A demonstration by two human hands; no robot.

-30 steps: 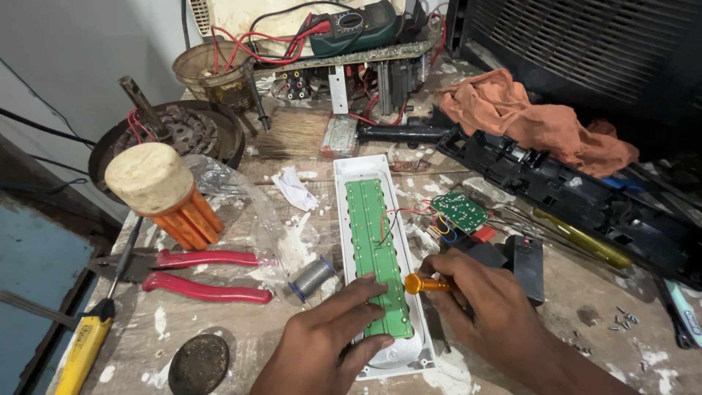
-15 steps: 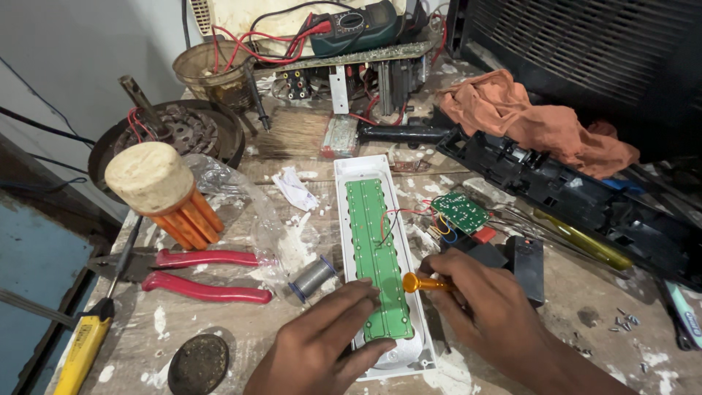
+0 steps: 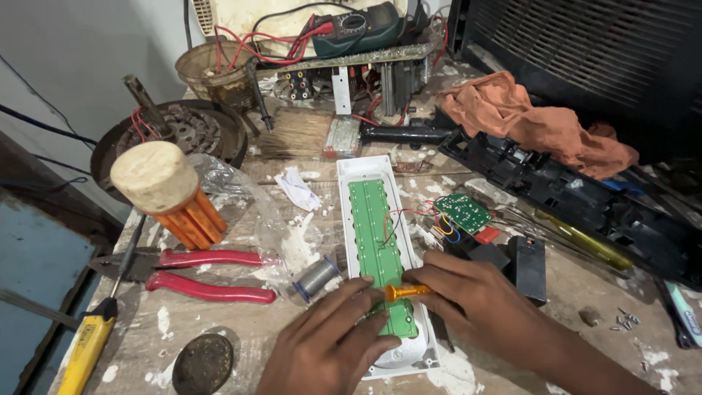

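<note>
Your left hand (image 3: 329, 344) lies palm down, fingers spread flat on the green circuit board (image 3: 380, 249). Your right hand (image 3: 475, 303) reaches in from the board's right, fingertips pinched over it, forearm trailing away.

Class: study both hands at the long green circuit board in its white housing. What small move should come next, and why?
Probably turn the orange-handled screwdriver in place. The right hand holds its tip against the green circuit board, and the left hand presses the board flat in the white housing.
</note>
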